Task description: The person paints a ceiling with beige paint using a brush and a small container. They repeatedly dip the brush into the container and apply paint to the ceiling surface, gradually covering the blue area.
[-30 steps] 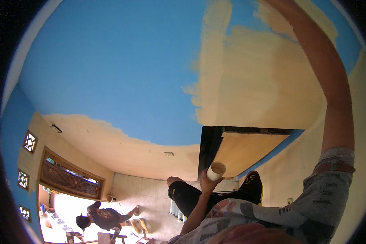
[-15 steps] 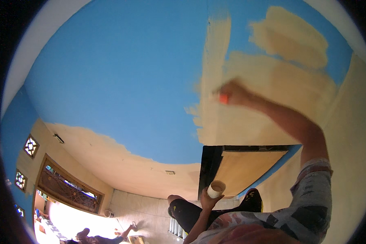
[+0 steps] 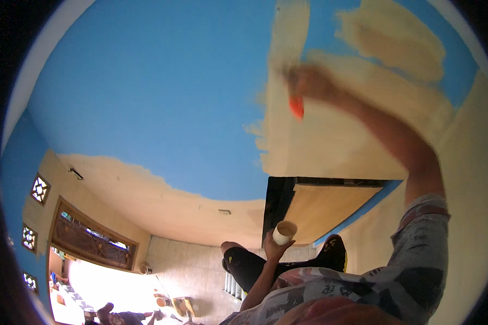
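My right hand [image 3: 315, 84] is raised to the wall, closed around a paintbrush [image 3: 296, 108] whose orange-red handle sticks out below the fingers. Motion blurs the hand, and the bristle end cannot be made out clearly. Behind it runs an upright band of cream paint [image 3: 288, 32] on the blue wall [image 3: 162, 86]. Lower down, my left hand [image 3: 275, 249] grips a white cup [image 3: 282, 235], its mouth tilted toward me and its inside tan.
Under the painted area stands a wooden panel [image 3: 331, 208] with a black edge. Below lies a tiled floor [image 3: 181, 254], where another person [image 3: 119, 317] is near a bright doorway [image 3: 103, 281]. A small wooden stool [image 3: 184, 306] stands beside that person.
My right hand has moved up along the cream band with the brush, whose handle now points down. The cup sits slightly higher in view. The other person's arm has lowered.
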{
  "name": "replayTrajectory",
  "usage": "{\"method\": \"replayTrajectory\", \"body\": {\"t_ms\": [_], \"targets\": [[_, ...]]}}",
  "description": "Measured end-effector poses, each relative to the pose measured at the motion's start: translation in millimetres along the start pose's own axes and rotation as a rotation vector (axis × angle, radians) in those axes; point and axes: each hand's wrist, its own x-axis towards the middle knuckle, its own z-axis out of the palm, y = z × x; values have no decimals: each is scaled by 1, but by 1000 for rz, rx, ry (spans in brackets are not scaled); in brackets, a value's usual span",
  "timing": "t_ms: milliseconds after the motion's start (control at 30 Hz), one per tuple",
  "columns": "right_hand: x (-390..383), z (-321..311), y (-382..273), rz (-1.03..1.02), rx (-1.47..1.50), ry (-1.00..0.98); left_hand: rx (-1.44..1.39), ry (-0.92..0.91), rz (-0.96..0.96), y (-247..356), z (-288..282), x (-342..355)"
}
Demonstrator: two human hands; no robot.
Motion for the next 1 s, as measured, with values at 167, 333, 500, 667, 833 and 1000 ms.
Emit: {"method": "replayTrajectory", "body": {"t_ms": [167, 333, 500, 667, 833, 1000], "targets": [[-77, 35, -67, 40, 637, -110, -94, -44, 104, 24, 11, 6], [6, -52, 65, 91, 392, 350, -126, -22, 101, 6, 9, 6], [87, -243, 163, 529, -154, 229, -141, -25, 148, -1, 17, 8], [66, -142, 141, 103, -97, 305, -123, -18, 78, 10, 13, 10], [-19, -21, -58, -154, 5, -350, -106, 9, 127, 0, 11, 7], [-102, 35, -146, 102, 656, -63, -103, -29, 116, 10, 4, 2]]}}
